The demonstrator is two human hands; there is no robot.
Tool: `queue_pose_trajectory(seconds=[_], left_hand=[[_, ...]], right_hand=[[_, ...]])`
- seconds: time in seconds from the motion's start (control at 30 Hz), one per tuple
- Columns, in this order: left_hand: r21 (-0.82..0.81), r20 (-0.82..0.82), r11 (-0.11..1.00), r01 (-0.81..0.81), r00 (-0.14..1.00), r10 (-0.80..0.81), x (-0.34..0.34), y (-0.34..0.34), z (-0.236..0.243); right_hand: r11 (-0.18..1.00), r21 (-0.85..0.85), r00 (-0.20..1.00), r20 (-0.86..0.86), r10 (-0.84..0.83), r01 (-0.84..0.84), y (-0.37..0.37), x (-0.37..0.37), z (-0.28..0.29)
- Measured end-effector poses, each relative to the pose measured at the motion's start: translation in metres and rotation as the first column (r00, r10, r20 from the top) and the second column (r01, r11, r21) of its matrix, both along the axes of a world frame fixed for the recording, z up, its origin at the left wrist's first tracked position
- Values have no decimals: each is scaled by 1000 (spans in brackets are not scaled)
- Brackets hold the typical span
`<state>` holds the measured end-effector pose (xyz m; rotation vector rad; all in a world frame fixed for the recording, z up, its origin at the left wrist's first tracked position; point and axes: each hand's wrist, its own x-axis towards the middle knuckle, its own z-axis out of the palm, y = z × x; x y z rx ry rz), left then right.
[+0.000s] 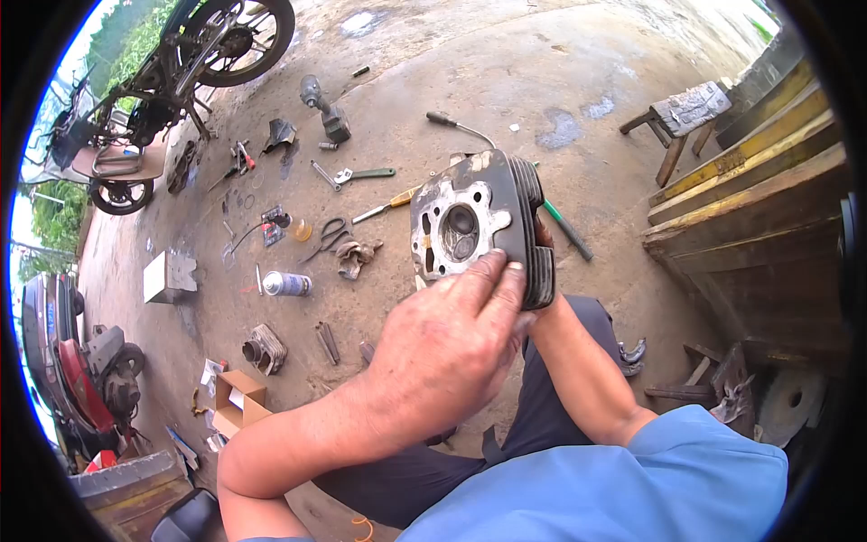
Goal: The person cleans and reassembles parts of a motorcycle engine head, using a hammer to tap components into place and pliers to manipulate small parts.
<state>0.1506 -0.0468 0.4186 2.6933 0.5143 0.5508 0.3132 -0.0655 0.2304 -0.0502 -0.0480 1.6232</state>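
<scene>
A finned engine cylinder head (517, 196) is held up in front of me, its flat face with the round combustion chamber turned toward me. My left hand (452, 334) presses its fingertips together on the lower edge of that face; its thumb is mostly hidden. From the right, my other forearm runs up behind the cylinder head, where my right hand (545, 237) grips it from the back; most of its fingers are hidden. Just beyond the part lie a yellow-handled screwdriver (388, 207) on the left and a green-handled tool (567, 231) on the right.
On the concrete lie an impact wrench (327, 113), an adjustable wrench (366, 172), scissors (332, 237), a spray can (287, 285), an engine cylinder (265, 350) and a cardboard box (238, 403). Motorbikes (248, 45) stand at left. At right are a wooden stool (691, 110) and stacked planks (750, 172).
</scene>
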Motion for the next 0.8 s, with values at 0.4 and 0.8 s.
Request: queue_pose_trajectory(seconds=[0.4,0.8], left_hand=[[-388,381,920,-55,899,214,61,-32,4],[-793,426,513,329,901,81,137,-59,-73]], right_hand=[[891,140,898,27,-439,431,-80,85,56],[763,71,765,-15,-644,643,-177,84,67]])
